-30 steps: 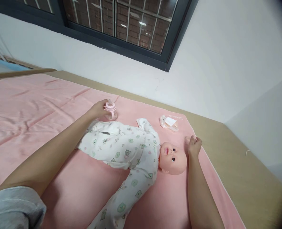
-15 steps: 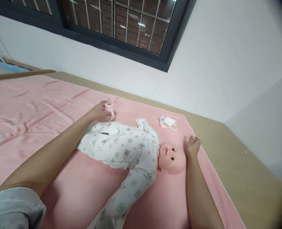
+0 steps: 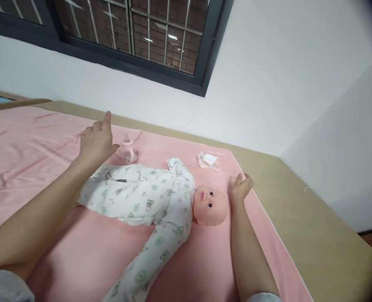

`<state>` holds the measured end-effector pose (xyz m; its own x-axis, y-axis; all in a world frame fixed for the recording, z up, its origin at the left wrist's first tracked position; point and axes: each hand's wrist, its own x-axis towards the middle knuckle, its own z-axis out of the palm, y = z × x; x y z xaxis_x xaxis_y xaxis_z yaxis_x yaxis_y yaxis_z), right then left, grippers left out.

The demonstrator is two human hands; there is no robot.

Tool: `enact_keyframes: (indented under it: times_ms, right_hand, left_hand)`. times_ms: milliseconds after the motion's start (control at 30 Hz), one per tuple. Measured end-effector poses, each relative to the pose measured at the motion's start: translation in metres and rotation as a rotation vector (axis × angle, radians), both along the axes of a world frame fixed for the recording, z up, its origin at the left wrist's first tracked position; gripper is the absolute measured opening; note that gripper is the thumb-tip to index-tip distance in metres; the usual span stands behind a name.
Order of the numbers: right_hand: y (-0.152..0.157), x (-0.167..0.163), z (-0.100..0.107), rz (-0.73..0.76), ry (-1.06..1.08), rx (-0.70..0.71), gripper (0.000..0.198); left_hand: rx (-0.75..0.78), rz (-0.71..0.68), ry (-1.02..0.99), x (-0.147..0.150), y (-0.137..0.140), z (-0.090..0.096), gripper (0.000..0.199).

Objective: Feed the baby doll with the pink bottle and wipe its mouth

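Note:
My left hand (image 3: 98, 140) is raised over the pink cloth with fingers spread and holds nothing. Just right of its thumb stands a pink baby bottle (image 3: 127, 151), clear-bodied, with a handle and a teat on top. My right hand (image 3: 241, 187) rests near the cloth's right edge, thumb and fingers apart, nothing visible in it. Between my arms a baby doll (image 3: 211, 205) lies on its back, head toward my right hand. It wears a white romper (image 3: 142, 193) with green and pink prints. My left forearm hides the lower end of the romper.
A clear plastic packet (image 3: 208, 161) with a white label lies beyond the doll's head. The pink cloth (image 3: 205, 260) covers much of a tan surface (image 3: 299, 209), which meets a white wall (image 3: 255, 84). A dark-framed window (image 3: 161, 37) with bars is above.
My left hand has let go of the bottle and lifted away to the left. My right hand's fingers have parted. The whole view has shifted slightly.

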<state>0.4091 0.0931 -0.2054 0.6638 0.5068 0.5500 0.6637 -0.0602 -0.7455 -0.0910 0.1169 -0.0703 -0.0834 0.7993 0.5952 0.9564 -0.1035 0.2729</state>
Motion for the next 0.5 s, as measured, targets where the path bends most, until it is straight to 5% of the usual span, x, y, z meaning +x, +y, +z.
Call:
enact_keyframes:
  times_ms: [133,267,500]
  right_hand:
    - [-0.004,-0.01,0.007,0.203,-0.051,0.209,0.037]
    - [-0.007,-0.026,0.012,0.411,-0.14,0.103,0.04]
    - [-0.006,-0.053,0.016,0.565,-0.196,-0.159,0.042]
  left_hand:
    - [0.048,-0.108,0.055,0.046,-0.02,0.011,0.09]
    - [-0.026,-0.461,0.095,0.105,-0.027,0.011,0.059]
    - [-0.652,-1.112,0.191,0.207,-0.028,0.014,0.052]
